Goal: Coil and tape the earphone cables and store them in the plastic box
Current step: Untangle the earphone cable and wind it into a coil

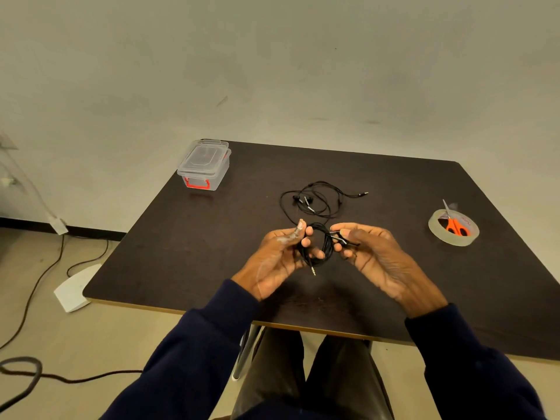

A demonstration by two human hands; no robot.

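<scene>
1. two cables are in play: one is wound into a coil (pixel 316 247) and held just above the counter (pixel 212 253); the other cable (pixel 315 201) lies loose on the counter just beyond the coil, not yet wound.
2. as i judge it, only the winding of the first is done. taping it, winding and taping the second, opening the box (pixel 204 165) and storing both are left.
3. the box sits well beyond the coil and to its left, lid on. the tape (pixel 436 230) lies well to the coil's right, with scissors (pixel 454 227) resting on it.
4. the left hand (pixel 278 256) grips the coil's left side, fingers curled into the loop. a pale clear strip (pixel 298 228), likely tape, stands up from its thumb.
5. the right hand (pixel 369 253) pinches the coil's right side, where the earbud ends stick out. the plug (pixel 313 270) hangs below the coil.
</scene>
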